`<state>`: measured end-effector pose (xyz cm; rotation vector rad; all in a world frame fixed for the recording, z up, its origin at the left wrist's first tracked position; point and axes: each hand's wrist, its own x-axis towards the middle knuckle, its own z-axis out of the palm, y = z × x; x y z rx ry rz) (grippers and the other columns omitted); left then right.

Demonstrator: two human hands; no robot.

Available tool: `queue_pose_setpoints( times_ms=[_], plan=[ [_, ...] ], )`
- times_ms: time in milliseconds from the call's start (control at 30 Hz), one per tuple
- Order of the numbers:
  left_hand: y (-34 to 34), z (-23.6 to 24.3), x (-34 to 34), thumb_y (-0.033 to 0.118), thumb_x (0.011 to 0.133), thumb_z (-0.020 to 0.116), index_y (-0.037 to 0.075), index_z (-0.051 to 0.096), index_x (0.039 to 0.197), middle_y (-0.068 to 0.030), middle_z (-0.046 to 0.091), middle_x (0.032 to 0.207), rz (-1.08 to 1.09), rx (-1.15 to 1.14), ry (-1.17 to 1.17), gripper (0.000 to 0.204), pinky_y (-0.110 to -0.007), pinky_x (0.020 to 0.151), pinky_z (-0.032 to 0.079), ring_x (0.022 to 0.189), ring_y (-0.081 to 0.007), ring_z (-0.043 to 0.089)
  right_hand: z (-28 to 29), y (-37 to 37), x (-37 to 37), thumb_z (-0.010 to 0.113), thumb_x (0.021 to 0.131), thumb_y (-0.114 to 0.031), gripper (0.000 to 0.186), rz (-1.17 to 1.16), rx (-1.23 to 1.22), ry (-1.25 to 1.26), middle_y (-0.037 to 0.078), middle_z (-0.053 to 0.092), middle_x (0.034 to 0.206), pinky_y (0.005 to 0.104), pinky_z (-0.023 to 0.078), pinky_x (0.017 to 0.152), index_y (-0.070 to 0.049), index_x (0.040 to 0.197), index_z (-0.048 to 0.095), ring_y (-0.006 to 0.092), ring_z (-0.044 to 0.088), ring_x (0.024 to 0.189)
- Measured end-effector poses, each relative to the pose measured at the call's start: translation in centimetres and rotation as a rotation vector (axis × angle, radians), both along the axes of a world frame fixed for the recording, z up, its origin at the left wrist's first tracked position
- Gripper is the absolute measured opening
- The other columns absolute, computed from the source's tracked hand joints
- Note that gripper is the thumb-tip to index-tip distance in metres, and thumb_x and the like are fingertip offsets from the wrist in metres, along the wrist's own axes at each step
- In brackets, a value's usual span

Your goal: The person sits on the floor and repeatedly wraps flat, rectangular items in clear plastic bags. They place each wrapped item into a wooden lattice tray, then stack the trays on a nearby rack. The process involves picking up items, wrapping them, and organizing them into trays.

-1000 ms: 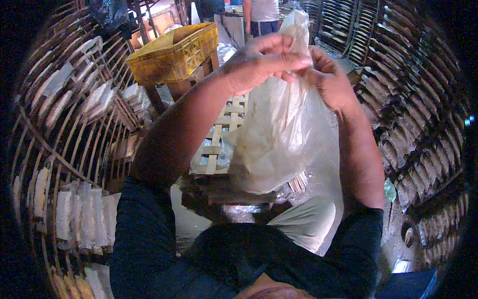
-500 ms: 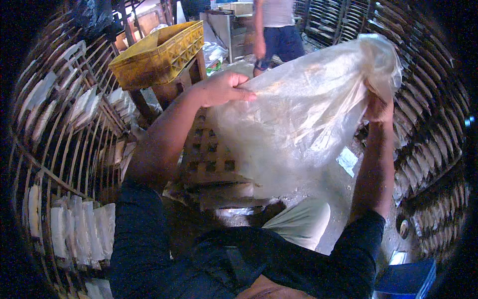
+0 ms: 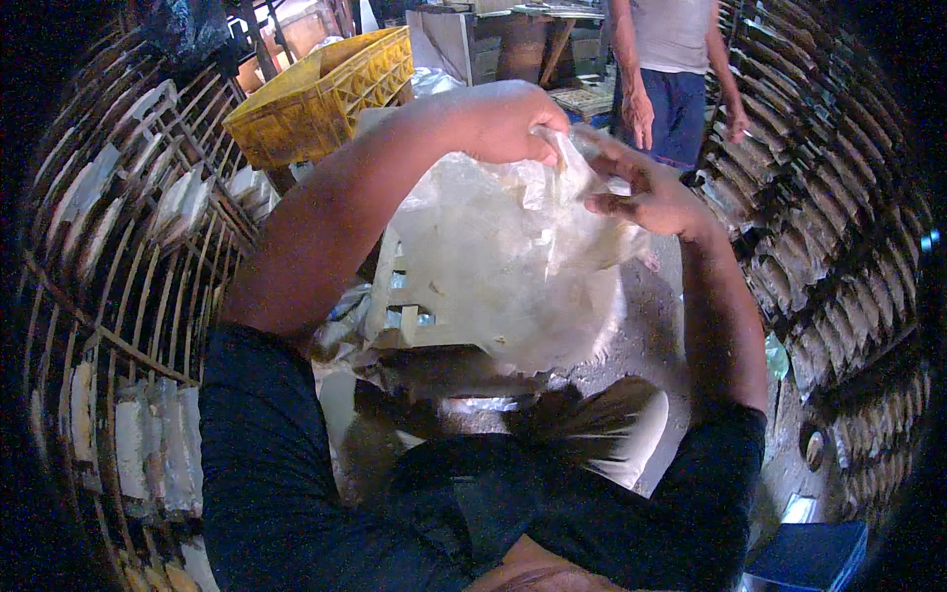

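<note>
A large, cloudy, see-through plastic bag or sheet [image 3: 503, 266] hangs in front of me, creased at its top and spread out below. My left hand [image 3: 518, 123] is closed, pinching its gathered upper edge between thumb and fingers. Just to the right, my right hand [image 3: 656, 197] has its fingers curved and apart from the thumb, beside that gathered edge. Whether its fingertips touch the plastic is hard to see. Partly behind the plastic stands a pale crate with square openings [image 3: 419, 331].
A yellow plastic crate [image 3: 316, 99] stands raised at the far left. Slatted racks holding pale slabs [image 3: 158, 444] line both sides. Beyond my right hand stands another person [image 3: 671, 89] in dark shorts. A dark blue box [image 3: 809, 557] sits at the lower right.
My right hand has moved left, leaving the bunched end, and is now close to my left hand. The plastic, stretched sideways before, now hangs down. The other person appears farther right.
</note>
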<state>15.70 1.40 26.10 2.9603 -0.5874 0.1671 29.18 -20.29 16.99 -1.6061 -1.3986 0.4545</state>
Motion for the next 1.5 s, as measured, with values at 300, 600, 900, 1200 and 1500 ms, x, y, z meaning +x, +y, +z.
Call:
queue_pose_setpoints(
  times_ms=[300,600,900,1200,1500],
  plan=[
    [4.1,-1.7,3.3,0.026,0.084,0.067,0.005,0.065,0.098,-0.016,0.068,0.096,0.179,0.319,0.058,0.025,-0.045,0.079,0.05,0.091,-0.0342,0.066,-2.6,-6.8,7.0,0.069,0.087,-0.006,0.028,-0.42,-0.084,-0.394,0.008,0.067,0.099,0.0325,0.051,0.083,0.003,0.112,0.06,0.0184,0.062,0.089],
    [5.8,-3.4,12.2,0.004,0.074,0.061,0.008,0.063,0.085,-0.0153,0.067,0.083,0.118,0.056,-0.833,0.011,-0.048,0.067,0.049,0.082,-0.0378,0.066,-1.6,-16.9,5.1,0.061,0.087,-0.011,0.009,-0.802,-0.275,-1.07,0.018,0.063,0.09,0.0474,0.047,0.078,-0.002,0.09,0.062,0.0404,0.058,0.088],
    [1.0,-22.1,15.6,0.022,0.084,0.058,0.006,0.068,0.095,-0.0177,0.069,0.096,0.099,0.035,-0.117,0.022,-0.048,0.08,0.051,0.092,-0.0371,0.066,-18.7,-27.0,1.6,0.056,0.084,-0.005,0.029,-1.074,-0.474,-1.212,0.02,0.064,0.102,0.0458,0.049,0.084,-0.001,0.112,0.064,0.0363,0.061,0.096],
    [7.4,-17.0,14.3,0.008,0.084,0.056,0.008,0.065,0.101,-0.0162,0.067,0.098,0.307,-0.267,-0.485,0.019,-0.045,0.082,0.051,0.096,-0.0362,0.064,-9.8,-22.6,-1.3,0.06,0.079,-0.007,0.011,-1.155,-0.384,-1.042,0.019,0.052,0.078,0.049,0.043,0.072,-0.003,0.071,0.053,0.0403,0.054,0.08],
    [33.0,-14.7,-2.4,0.007,0.071,0.066,0.01,0.068,0.093,-0.0139,0.067,0.094,0.561,0.102,-0.998,0.023,-0.043,0.085,0.05,0.091,-0.0356,0.063,-11.4,-7.3,-7.8,0.061,0.075,-0.002,0.023,-0.61,0.082,-1.033,0.018,0.056,0.098,0.0488,0.043,0.077,-0.002,0.098,0.058,0.0389,0.054,0.088]
  ],
)
